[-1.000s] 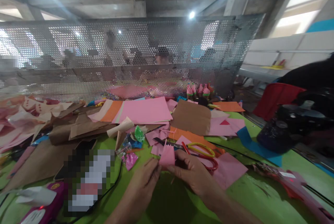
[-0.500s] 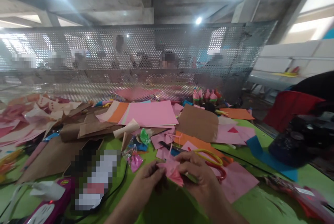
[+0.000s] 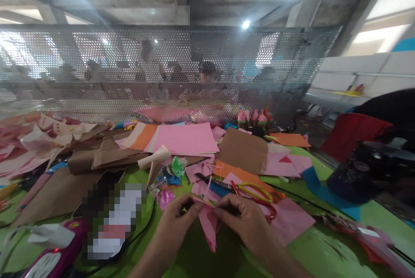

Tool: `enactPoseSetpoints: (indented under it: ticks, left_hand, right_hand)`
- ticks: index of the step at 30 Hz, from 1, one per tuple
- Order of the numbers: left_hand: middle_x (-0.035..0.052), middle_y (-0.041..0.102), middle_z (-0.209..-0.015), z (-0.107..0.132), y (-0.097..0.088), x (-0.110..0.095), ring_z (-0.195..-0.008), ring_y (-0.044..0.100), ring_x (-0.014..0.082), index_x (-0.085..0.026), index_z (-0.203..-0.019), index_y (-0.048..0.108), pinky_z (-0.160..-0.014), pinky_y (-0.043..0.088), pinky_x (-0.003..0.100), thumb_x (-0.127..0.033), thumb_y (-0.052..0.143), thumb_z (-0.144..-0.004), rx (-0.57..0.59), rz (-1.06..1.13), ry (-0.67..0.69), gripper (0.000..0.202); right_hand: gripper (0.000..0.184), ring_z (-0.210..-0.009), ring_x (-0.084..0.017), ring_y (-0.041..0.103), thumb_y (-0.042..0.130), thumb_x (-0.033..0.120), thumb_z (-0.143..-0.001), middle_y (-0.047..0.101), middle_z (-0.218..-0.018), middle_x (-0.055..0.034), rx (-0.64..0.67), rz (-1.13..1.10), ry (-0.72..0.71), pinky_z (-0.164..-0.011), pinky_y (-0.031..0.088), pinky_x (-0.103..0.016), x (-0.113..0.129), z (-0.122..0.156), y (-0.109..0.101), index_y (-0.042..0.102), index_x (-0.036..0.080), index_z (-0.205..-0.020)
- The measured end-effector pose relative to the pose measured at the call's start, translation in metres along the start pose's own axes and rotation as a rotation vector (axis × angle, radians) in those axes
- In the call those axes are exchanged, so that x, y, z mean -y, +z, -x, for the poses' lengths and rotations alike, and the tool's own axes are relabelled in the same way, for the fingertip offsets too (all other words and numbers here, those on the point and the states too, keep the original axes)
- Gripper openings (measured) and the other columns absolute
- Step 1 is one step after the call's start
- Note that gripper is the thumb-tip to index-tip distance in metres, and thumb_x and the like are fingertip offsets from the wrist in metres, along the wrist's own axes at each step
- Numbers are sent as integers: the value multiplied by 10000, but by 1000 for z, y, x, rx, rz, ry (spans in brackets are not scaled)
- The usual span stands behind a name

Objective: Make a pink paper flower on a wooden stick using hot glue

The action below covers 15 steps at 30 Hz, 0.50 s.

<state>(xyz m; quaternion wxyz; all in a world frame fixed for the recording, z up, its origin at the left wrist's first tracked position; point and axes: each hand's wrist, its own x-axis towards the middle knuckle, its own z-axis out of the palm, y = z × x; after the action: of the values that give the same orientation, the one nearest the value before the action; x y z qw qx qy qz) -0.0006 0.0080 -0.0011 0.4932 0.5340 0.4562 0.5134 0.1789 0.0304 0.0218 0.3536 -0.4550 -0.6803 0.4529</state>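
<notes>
Both my hands work a small folded piece of pink paper [image 3: 208, 225] low in the middle of the view, just above the green table [image 3: 311, 252]. My left hand [image 3: 177, 217] pinches its upper left edge with closed fingers. My right hand [image 3: 244, 219] grips its upper right edge, fingers curled. The paper's pointed end hangs down between the hands. Scissors with yellow and red handles [image 3: 256, 195] lie just beyond my right hand on pink and orange sheets.
Sheets of pink paper [image 3: 184, 139], brown paper [image 3: 244, 150] and orange paper cover the table's far half. A perforated metal screen [image 3: 162, 70] stands behind, with people seated beyond it. A blurred-out object [image 3: 110, 222] lies at left. A dark bag [image 3: 366, 170] sits at right.
The pink paper has been turned from standing up between my fingers to pointing downward. My hands stayed close together at the same spot; the camera shifted a little.
</notes>
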Motion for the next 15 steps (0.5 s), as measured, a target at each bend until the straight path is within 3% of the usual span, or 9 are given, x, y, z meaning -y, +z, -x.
enactPoseSetpoints:
  ticks: [4,9,13,15]
  left_hand:
    - [13,634,-734,-2,-6,1,-714,540,167,-163,-786,670,-657,399,253,-360,620,-826,-22,3,-23,207]
    - [-44,492,-624,-1,-18,-9,-611,444,123,-172,-689,573,-573,339,219,-366,596,-827,-168,-48,-48,239]
    - [-58,441,-615,0,-20,-15,-591,425,119,-188,-682,532,-547,338,207,-388,584,-810,-222,-23,-80,243]
    - [-57,439,-621,0,-20,-13,-592,434,122,-193,-685,524,-540,340,207,-411,591,-798,-235,-16,-87,254]
  right_hand:
    - [197,-722,-195,616,612,372,-874,689,-750,-17,-14,157,-85,-635,432,-270,6,1,-4,675,205,-788]
    - [148,-742,-206,612,587,309,-875,674,-770,-23,-105,533,-148,-639,399,-281,10,-3,-21,664,216,-788]
    - [28,-710,-221,619,677,219,-752,681,-764,-32,41,859,-63,-577,330,-276,5,-2,-22,659,209,-732]
    - [53,-727,-226,635,652,151,-732,688,-778,-35,88,944,-79,-580,322,-277,3,1,-19,652,204,-729]
